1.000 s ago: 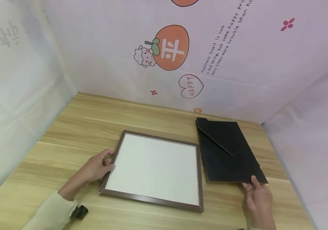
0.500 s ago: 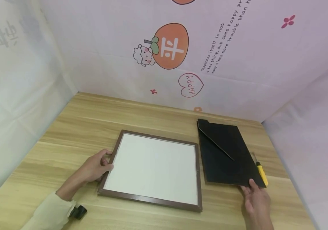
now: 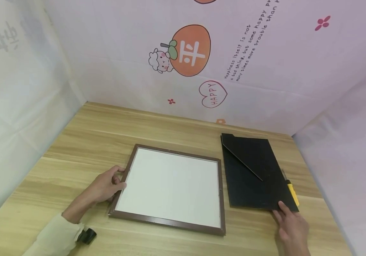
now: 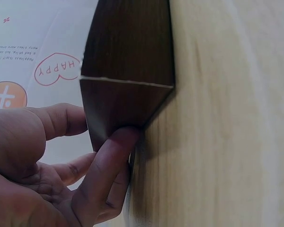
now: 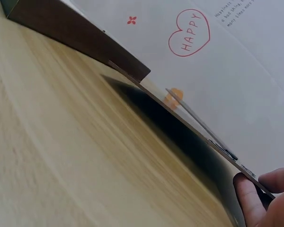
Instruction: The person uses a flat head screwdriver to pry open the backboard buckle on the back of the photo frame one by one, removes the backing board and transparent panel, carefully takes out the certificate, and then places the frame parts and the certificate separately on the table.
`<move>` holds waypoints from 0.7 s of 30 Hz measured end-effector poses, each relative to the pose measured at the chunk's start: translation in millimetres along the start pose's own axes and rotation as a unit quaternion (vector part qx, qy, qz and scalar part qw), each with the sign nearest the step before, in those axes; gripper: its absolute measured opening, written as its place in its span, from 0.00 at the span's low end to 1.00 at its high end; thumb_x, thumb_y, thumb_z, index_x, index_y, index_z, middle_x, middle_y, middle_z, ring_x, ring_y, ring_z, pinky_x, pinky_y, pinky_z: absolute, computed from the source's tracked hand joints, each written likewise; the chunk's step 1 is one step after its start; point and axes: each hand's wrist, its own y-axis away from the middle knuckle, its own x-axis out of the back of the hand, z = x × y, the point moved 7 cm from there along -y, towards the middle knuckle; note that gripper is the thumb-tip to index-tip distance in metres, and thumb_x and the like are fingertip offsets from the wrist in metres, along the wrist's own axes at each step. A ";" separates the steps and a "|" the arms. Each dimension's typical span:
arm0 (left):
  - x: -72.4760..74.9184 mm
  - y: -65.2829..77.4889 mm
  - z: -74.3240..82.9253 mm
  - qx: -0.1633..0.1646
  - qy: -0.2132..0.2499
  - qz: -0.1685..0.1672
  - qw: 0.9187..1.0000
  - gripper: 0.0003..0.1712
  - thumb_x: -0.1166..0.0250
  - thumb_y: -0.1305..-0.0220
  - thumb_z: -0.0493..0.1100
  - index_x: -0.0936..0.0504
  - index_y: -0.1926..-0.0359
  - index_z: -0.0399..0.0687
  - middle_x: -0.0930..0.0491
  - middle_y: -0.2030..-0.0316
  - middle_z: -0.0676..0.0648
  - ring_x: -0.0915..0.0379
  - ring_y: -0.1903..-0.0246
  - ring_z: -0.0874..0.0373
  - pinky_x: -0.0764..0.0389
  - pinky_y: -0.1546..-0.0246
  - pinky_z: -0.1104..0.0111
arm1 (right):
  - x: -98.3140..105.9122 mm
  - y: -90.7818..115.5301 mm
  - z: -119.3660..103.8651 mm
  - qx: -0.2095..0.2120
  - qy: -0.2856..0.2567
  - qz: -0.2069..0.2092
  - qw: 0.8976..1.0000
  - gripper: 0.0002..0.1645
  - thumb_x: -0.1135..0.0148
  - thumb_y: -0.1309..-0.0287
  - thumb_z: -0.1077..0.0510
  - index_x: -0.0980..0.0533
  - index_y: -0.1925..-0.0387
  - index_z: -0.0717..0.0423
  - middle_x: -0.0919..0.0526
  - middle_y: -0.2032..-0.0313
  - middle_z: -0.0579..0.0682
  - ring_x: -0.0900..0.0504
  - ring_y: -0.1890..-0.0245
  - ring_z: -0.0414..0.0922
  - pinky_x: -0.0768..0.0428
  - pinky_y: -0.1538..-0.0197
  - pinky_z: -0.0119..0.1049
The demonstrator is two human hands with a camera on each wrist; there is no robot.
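Observation:
A brown picture frame (image 3: pixel 167 222) with a white panel inside it lies on the table. My left hand (image 3: pixel 107 185) grips its left side; in the left wrist view, fingers (image 4: pixel 111 165) curl under the frame's brown edge (image 4: pixel 125 42). To the right is a black frame backing board (image 3: pixel 247 192) with a fold-out stand leg (image 3: pixel 240 158) on its upper face. My right hand (image 3: pixel 293 227) pinches the board's near right corner, thumb on top and fingers below. Seen from the right wrist, the board (image 5: pixel 180 118) is edge-on and raised off the table, with a dark shadow beneath.
A screwdriver with a yellow handle (image 3: pixel 293 195) lies beside the board's right edge, partly covered by it. White printed sheets (image 3: pixel 131 71) wall in the wooden table (image 3: pixel 83 142) at the back and sides.
The backing board has shifted slightly toward me with my right hand, and the yellow screwdriver beside it has come into view. My left hand and the picture frame have stayed nearly still.

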 end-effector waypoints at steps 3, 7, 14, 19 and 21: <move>0.5 -0.2 0.3 -0.002 -0.001 -0.001 1.000 0.31 0.38 0.34 0.39 0.36 0.34 0.35 0.26 0.65 0.44 0.30 0.72 0.55 0.24 0.76 0.68 | 2.3 -0.9 -0.4 0.012 0.083 0.017 0.996 0.51 0.30 0.43 0.57 0.49 0.25 0.56 0.43 0.25 0.51 0.18 0.70 0.24 0.18 0.52 0.26; 0.0 -0.5 -0.6 0.000 0.005 -0.003 1.000 0.31 0.38 0.34 0.38 0.36 0.34 0.35 0.26 0.66 0.44 0.30 0.73 0.56 0.24 0.78 0.68 | 7.3 1.7 -2.8 0.034 0.119 0.042 0.991 0.53 0.27 0.47 0.60 0.47 0.27 0.61 0.21 0.45 0.43 0.17 0.70 0.26 0.17 0.55 0.25; -1.2 -1.2 -1.5 0.006 0.006 -0.005 1.000 0.31 0.38 0.34 0.38 0.37 0.33 0.36 0.26 0.65 0.43 0.30 0.74 0.55 0.23 0.78 0.68 | 13.2 4.8 -6.4 0.078 0.128 0.065 0.987 0.41 0.25 0.52 0.62 0.35 0.38 0.50 0.25 0.48 0.44 0.16 0.72 0.27 0.16 0.58 0.26; -0.9 -1.9 -1.3 0.007 -0.002 -0.004 1.000 0.31 0.38 0.34 0.38 0.37 0.33 0.36 0.26 0.65 0.43 0.30 0.73 0.55 0.24 0.77 0.68 | 16.5 5.1 -10.8 0.117 0.232 0.097 0.961 0.43 0.26 0.48 0.59 0.36 0.33 0.56 0.30 0.49 0.48 0.21 0.72 0.26 0.16 0.61 0.25; -0.9 -2.1 -1.4 0.007 -0.007 -0.005 1.000 0.31 0.38 0.34 0.39 0.37 0.33 0.36 0.26 0.65 0.44 0.30 0.72 0.55 0.24 0.76 0.67 | 17.3 6.1 -12.9 0.124 0.292 0.108 0.942 0.48 0.27 0.47 0.53 0.40 0.29 0.60 0.30 0.44 0.54 0.24 0.66 0.28 0.18 0.54 0.29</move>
